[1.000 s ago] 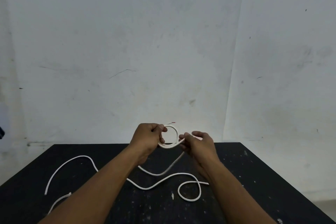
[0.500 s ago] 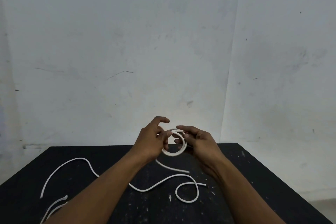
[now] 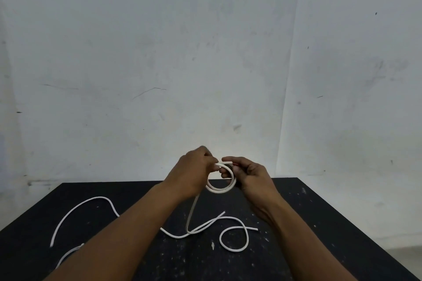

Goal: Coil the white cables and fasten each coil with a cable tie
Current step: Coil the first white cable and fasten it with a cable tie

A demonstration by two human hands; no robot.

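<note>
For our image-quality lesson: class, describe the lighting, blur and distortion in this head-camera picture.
Head view: soft, dim light, no glare; table edges splay, wide-angle distortion; cable tail hanging below left hand is motion-blurred; coil is fairly sharp.

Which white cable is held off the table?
The coil held between the left hand and right hand, above the table, tail hanging down. The long cable and the lower-left piece lie flat on it.
</note>
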